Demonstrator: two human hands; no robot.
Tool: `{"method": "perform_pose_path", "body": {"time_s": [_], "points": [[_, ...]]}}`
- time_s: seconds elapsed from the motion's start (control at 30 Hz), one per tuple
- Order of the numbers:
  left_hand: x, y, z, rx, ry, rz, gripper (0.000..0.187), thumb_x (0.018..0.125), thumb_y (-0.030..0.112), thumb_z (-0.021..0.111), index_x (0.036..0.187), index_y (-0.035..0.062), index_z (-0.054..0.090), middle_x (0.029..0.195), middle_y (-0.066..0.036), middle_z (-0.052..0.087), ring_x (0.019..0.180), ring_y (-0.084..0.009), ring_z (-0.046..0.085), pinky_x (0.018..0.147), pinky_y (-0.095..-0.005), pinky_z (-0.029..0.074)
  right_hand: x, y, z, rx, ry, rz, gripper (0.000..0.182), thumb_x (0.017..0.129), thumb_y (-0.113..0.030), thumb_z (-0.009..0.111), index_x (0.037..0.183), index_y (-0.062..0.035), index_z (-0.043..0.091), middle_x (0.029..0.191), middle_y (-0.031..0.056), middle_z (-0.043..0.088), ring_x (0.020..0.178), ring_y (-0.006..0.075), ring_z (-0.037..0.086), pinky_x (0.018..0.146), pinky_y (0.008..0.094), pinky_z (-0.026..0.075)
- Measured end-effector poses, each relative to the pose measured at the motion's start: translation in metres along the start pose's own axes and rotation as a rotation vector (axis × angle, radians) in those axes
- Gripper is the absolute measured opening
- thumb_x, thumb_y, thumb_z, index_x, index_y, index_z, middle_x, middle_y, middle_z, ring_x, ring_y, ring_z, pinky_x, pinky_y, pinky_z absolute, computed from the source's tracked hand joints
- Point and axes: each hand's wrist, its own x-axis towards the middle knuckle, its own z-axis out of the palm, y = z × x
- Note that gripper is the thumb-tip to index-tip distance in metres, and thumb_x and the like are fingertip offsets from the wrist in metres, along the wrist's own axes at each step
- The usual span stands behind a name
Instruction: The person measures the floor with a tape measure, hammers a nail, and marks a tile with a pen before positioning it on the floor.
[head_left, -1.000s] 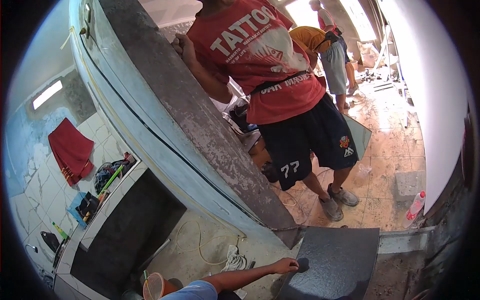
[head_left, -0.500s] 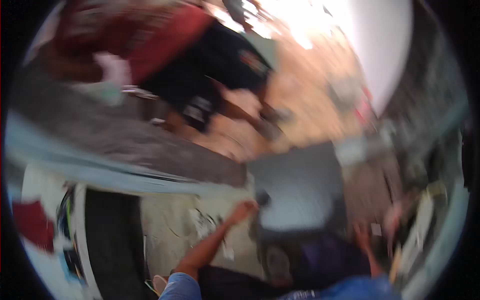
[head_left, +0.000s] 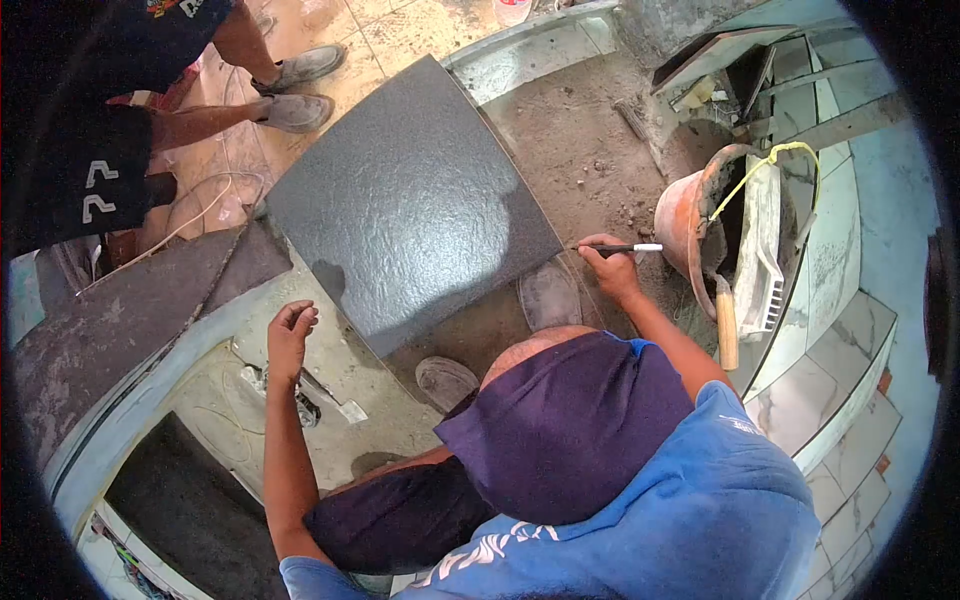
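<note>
A large dark grey square tile (head_left: 430, 200) with a textured, shiny face lies in front of me, turned at an angle. My right hand (head_left: 612, 270) is closed on a black marker (head_left: 625, 248) with a white end, just off the tile's right corner. One tip of the marker is by the tile edge and the white end points right. Left of the tile's lower left edge, my left hand (head_left: 290, 335) hangs apart from it. Its fingers are loosely bent, with nothing visible in them.
An orange mortar bucket (head_left: 685, 225) stands at right, with a wooden-handled tool (head_left: 726, 325) and a brush (head_left: 772, 290) at it. Marble-patterned tiles (head_left: 815, 385) line the right side. A small trowel-like tool (head_left: 345, 405) lies below my left hand. Another person's shoes (head_left: 300, 112) are at upper left.
The view has swung and steadied, so the tile now appears higher and rotated. My left hand has come away from the tile's edge. My right hand, blurred before, shows the marker beside the tile.
</note>
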Motion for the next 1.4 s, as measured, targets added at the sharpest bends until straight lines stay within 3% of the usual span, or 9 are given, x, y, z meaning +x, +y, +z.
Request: {"method": "perform_pose_path", "body": {"time_s": [0.73, 0.9, 0.93, 0.97, 1.03, 1.07, 1.17, 1.27, 1.4], "points": [[0.011, 0.001, 0.000, 0.013, 0.020, 0.003, 0.027, 0.086, 0.024, 0.059, 0.105, 0.0042, 0.060, 0.092, -0.004, 0.063, 0.081, -0.0130, 0.058, 0.073, -0.0265, 0.044, -0.001, -0.019, -0.002, 0.028, -0.050, 0.047, 0.020, 0.077, -0.022, 0.064, 0.084, -0.0030, 0.066, 0.085, 0.0092, 0.065, 0.083, 0.0196, 0.061, 0.076, 0.0305, 0.046], [0.030, -0.039, -0.013, 0.075, 0.024, 0.119, 0.021, 0.086, 0.016, 0.057, 0.100, 0.0018, 0.063, 0.092, -0.007, 0.064, 0.080, -0.0154, 0.059, 0.076, -0.0279, 0.045, 0.002, 0.004, 0.002, -0.198, 0.016, -0.179, 0.023, 0.078, -0.024, 0.063, 0.086, -0.0022, 0.066, 0.086, 0.0087, 0.065, 0.084, 0.0178, 0.060, 0.077, 0.0308, 0.046], [0.036, -0.045, -0.011, 0.155, 0.045, 0.117, 0.025, 0.086, 0.019, 0.056, 0.102, 0.0006, 0.062, 0.099, -0.010, 0.064, 0.086, -0.0196, 0.060, 0.082, -0.0305, 0.045, 0.004, -0.034, 0.006, -0.086, 0.046, 0.112, 0.025, 0.079, -0.025, 0.063, 0.088, -0.0018, 0.066, 0.086, 0.0096, 0.065, 0.083, 0.0193, 0.060, 0.077, 0.0320, 0.046], [0.032, -0.035, -0.006, 0.253, 0.046, 0.082, 0.028, 0.086, 0.024, 0.056, 0.103, 0.0022, 0.062, 0.101, -0.011, 0.065, 0.089, -0.0216, 0.061, 0.084, -0.0311, 0.044, 0.016, 0.037, 0.010, -0.246, -0.016, -0.115, 0.028, 0.079, -0.028, 0.063, 0.089, -0.0019, 0.065, 0.088, 0.0094, 0.065, 0.083, 0.0200, 0.059, 0.076, 0.0327, 0.046], [0.037, -0.021, -0.001, 0.130, 0.038, 0.121, 0.028, 0.085, 0.028, 0.056, 0.100, 0.0059, 0.064, 0.093, -0.010, 0.066, 0.087, -0.0185, 0.061, 0.082, -0.0315, 0.046, 0.041, 0.042, 0.030, -0.143, 0.102, -0.373, 0.027, 0.079, -0.027, 0.063, 0.086, -0.0011, 0.064, 0.084, 0.0119, 0.065, 0.083, 0.0224, 0.059, 0.078, 0.0345, 0.046], [0.031, 0.005, -0.001, 0.225, 0.007, 0.243, 0.025, 0.084, 0.027, 0.056, 0.095, 0.0067, 0.064, 0.088, -0.008, 0.066, 0.084, -0.0173, 0.061, 0.079, -0.0319, 0.046, 0.045, -0.009, 0.027, -0.343, 0.091, -0.464, 0.021, 0.078, -0.021, 0.064, 0.084, -0.0010, 0.064, 0.082, 0.0133, 0.065, 0.083, 0.0238, 0.060, 0.079, 0.0335, 0.046], [0.046, 0.019, -0.008, 0.298, -0.062, 0.457, 0.027, 0.084, 0.029, 0.056, 0.094, 0.0050, 0.063, 0.093, -0.009, 0.064, 0.087, -0.0212, 0.060, 0.077, -0.0338, 0.045, 0.072, -0.124, 0.042, 0.007, -0.220, -0.447, 0.017, 0.079, -0.019, 0.063, 0.084, -0.0026, 0.063, 0.088, 0.0115, 0.062, 0.085, 0.0242, 0.059, 0.077, 0.0351, 0.046], [0.053, 0.043, -0.017, 0.326, -0.055, 0.527, 0.030, 0.084, 0.032, 0.058, 0.093, 0.0040, 0.062, 0.087, -0.011, 0.063, 0.082, -0.0224, 0.059, 0.075, -0.0358, 0.045, 0.093, -0.176, 0.074, 0.051, -0.229, -0.796, 0.021, 0.092, -0.017, 0.050, 0.108, -0.0070, 0.059, 0.084, 0.0039, 0.061, 0.076, 0.0143, 0.054, 0.077, 0.0282, 0.045], [0.040, 0.090, -0.023, 0.310, -0.122, 0.629, 0.026, 0.084, 0.028, 0.058, 0.089, 0.0018, 0.060, 0.079, -0.009, 0.060, 0.075, -0.0197, 0.058, 0.068, -0.0347, 0.044, 0.098, -0.305, 0.114, 0.096, -0.234, -1.009, 0.016, 0.078, -0.016, 0.063, 0.085, -0.0022, 0.065, 0.082, 0.0143, 0.065, 0.080, 0.0252, 0.062, 0.072, 0.0347, 0.049]]}}
